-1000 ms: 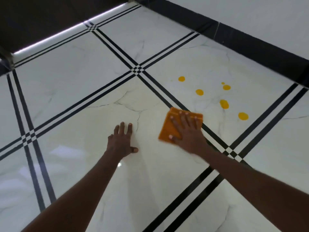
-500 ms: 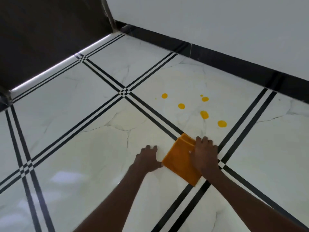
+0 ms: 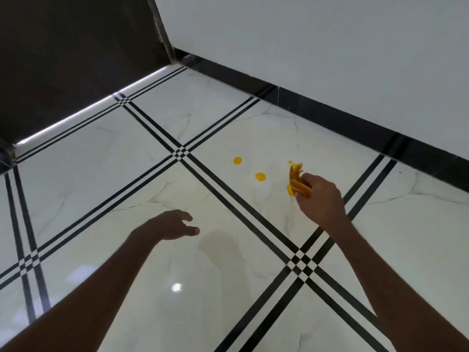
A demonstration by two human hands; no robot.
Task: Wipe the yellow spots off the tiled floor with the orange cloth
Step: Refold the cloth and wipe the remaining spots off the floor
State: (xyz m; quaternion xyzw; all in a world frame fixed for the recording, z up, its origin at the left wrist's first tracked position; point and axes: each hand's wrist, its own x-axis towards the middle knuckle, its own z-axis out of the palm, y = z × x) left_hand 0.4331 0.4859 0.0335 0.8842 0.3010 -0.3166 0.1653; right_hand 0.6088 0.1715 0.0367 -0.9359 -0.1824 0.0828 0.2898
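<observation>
Head view: right hand [image 3: 321, 199] clutches the bunched orange cloth [image 3: 298, 181] over round yellow spots [image 3: 260, 177] just left of it on the glossy white tiled floor [image 3: 152, 250]; flatten it, press, sweep leftward.

Orange cloth [image 3: 298, 182]: lifted off floor, bunched in right hand [image 3: 321, 199], now at the spots.
Left hand [image 3: 170, 224]: raised, fingers curled.

Indoor room: glossy marble-look tiled floor [image 3: 101, 174], white wall [image 3: 330, 47].
</observation>
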